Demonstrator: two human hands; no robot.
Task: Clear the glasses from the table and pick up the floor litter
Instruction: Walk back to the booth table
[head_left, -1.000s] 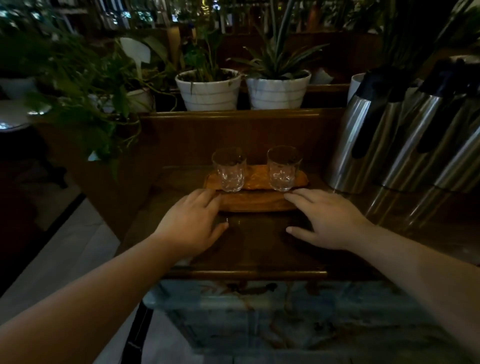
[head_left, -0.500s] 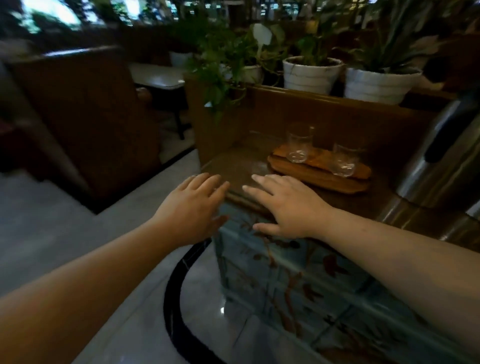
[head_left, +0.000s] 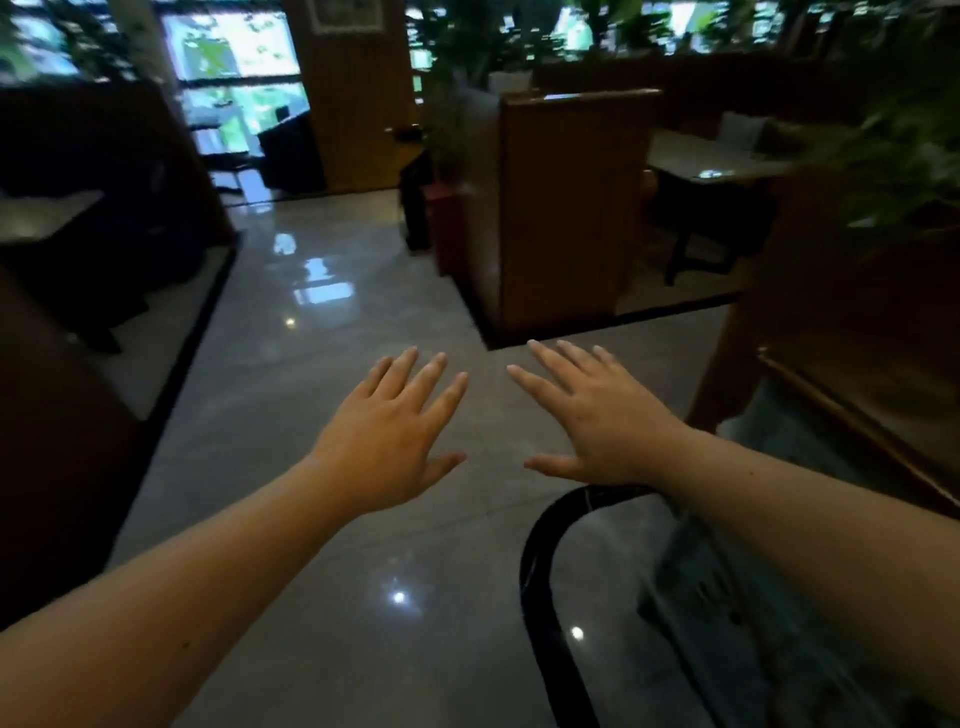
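The polished grey floor filled most of the view, shiny with reflected window light and small bright ceiling spots, and no litter could be made out on the stretch that showed. A wooden booth partition stood upright beyond the hands, with a pale table behind it to the right and a dark red bin just beside its left edge. Bright windows lay far back on the left, next to a broad wooden pillar. Blurred green foliage hung over the upper right corner. At the right edge ran the wooden rim of the counter, and below it a curved black band bordered a glossy panel; motion blur made that corner hard to read. The glasses were nowhere in this view.

Both bare forearms reached forward over the floor. The left hand hovered palm down, its fingers spread wide and straight, gripping nothing. The right hand was held the same way just beside it, apart from it, its fingers fanned out and flat, also empty, with the thumb pointing toward the left hand. Neither hand touched any surface.
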